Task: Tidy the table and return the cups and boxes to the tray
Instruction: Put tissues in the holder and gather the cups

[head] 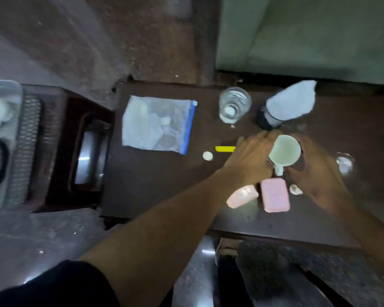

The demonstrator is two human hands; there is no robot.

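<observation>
A white mug (285, 150) stands upright on the dark wooden table (142, 185), handle toward me. My right hand (313, 171) curls around its right side, and my left hand (251, 160) presses against its left side. Just in front of the mug lie two pink boxes: one (275, 195) fully in view, the other (242, 197) partly under my left wrist. A clear glass cup (234, 105) stands farther back. No tray shows clearly on the table.
A zip bag (159, 124) lies at the back left. A dark bottle with a pale cloth over it (286, 105) stands behind the mug. A yellow strip (224, 148), a white disc (207, 156) and a small white scrap (295, 189) lie nearby. A low stand (84, 156) sits to the left.
</observation>
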